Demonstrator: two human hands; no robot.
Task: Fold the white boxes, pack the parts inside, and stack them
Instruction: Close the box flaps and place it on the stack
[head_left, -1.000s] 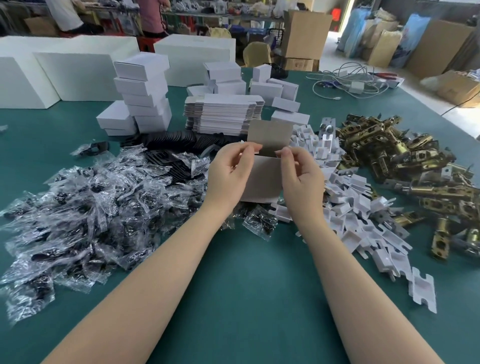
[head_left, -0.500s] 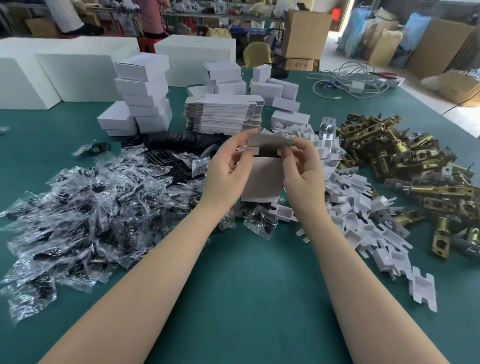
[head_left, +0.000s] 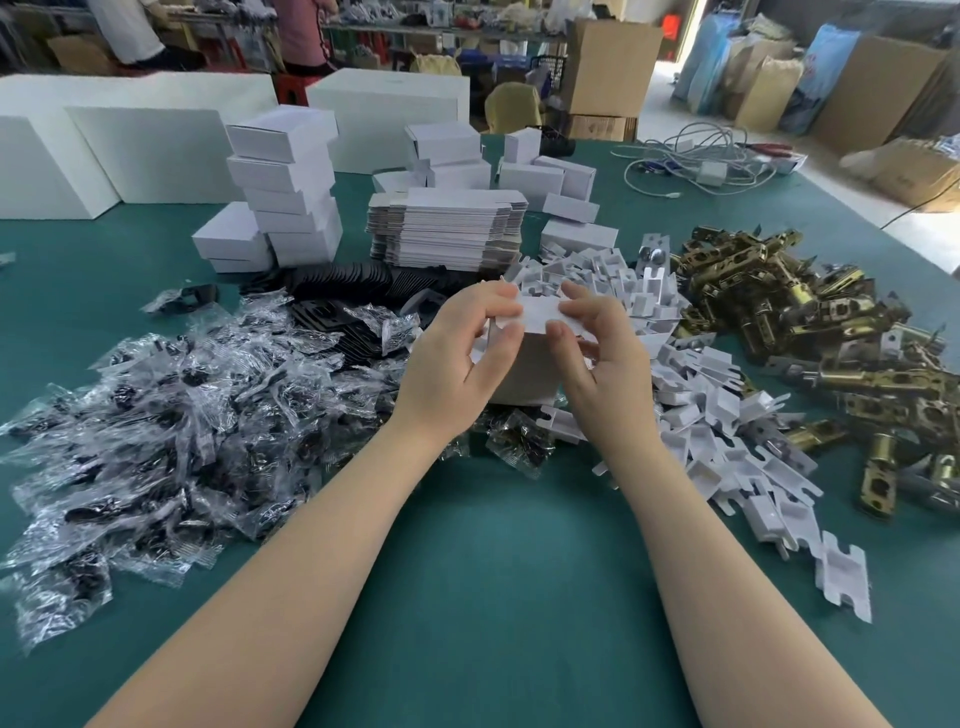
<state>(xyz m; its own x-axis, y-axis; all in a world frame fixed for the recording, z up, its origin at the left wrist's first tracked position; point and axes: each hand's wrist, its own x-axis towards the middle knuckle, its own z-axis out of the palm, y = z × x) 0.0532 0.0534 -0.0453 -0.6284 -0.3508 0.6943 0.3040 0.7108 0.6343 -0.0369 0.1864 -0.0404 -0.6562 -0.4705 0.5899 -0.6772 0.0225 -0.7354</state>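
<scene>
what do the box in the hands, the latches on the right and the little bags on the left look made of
Box: thin white card, matte, creased at the flaps. Latches: metal, apparently brass-plated, with a yellow shine. Bags: clear plastic film, crinkled and glinting, holding dark parts.

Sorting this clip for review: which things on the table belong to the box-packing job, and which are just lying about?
Job:
white box, gripped by left hand and right hand
flat box blanks
finished box stack
white inserts
bagged parts
brass latches

Lying about:
cables
cardboard cartons
</scene>
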